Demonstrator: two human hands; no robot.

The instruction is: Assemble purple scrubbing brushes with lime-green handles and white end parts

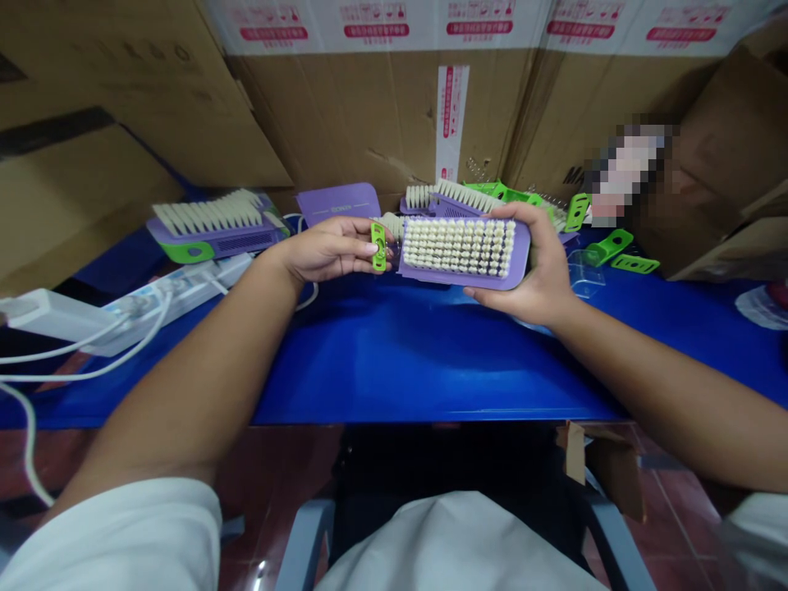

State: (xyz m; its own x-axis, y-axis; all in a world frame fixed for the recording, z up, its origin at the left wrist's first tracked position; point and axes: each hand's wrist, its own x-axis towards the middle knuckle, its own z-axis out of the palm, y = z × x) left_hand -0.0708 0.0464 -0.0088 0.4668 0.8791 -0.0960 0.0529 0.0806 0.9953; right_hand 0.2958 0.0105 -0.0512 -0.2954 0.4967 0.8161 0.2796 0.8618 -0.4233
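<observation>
My right hand (542, 267) grips a purple brush head (459, 249) by its right end, with rows of cream bristles turned toward me. Between the thumb and fingers of my left hand (332, 249) is a small green plastic clip (379, 247) with a slot and a round part. The clip is held upright just left of the brush head's left end; a small gap seems to lie between them. Both are above the blue table (431, 353). Part of the brush head's back is hidden.
A purple and green brush (213, 222) lies at left, behind a white power strip (178, 295) with cables. More brush parts (468, 197) and loose green pieces (609, 246) lie at the back. Cardboard boxes (369, 107) wall the table's far side.
</observation>
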